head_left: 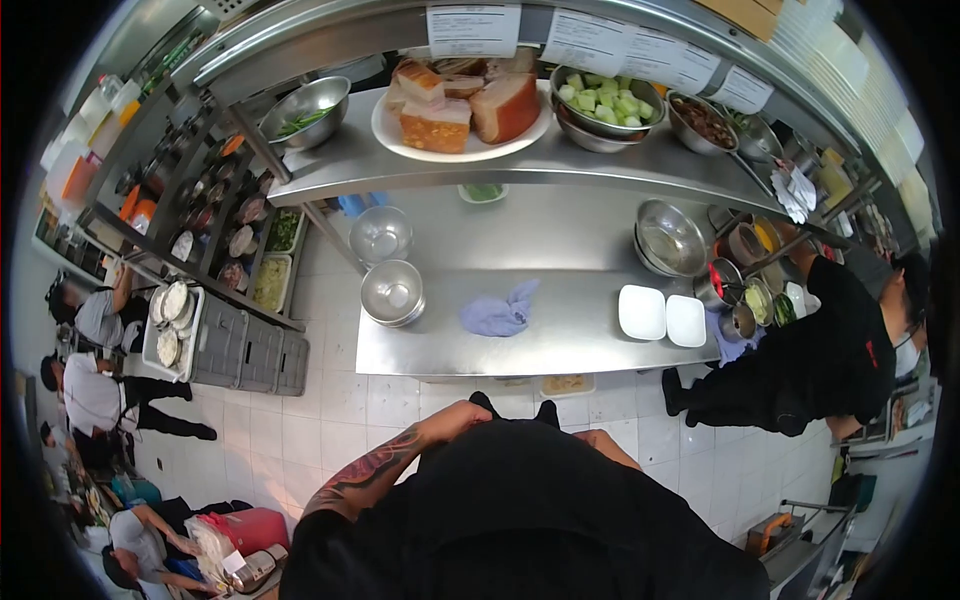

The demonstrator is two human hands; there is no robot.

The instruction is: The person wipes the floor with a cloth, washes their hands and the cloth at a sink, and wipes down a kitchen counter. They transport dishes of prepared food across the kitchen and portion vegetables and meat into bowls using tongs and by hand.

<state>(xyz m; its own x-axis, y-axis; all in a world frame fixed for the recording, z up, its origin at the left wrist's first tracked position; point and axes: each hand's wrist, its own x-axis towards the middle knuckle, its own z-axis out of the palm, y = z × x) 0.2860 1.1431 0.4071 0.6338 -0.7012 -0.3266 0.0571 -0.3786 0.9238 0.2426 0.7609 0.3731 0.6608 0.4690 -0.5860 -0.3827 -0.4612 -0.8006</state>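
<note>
My left hand [456,420] rests at the front of my waist, against my black clothing [520,480]. Its visible fingers look curled in, and what they hold, if anything, is hidden. My right hand [608,449] is at the other side of my waist, mostly covered by the clothing, its fingers out of sight. Both are back from the steel counter [470,350]. On that counter lie a crumpled bluish cloth [500,310], steel bowls [391,292] at the left, and two white square dishes [642,313] at the right.
An overhead shelf [340,165] carries a platter of roast meat pieces [437,125] and a bowl of cut green vegetables [605,100]. At the right a co-worker [820,350] in black stands by the counter. Grey crates [245,345] and several other people are at the left.
</note>
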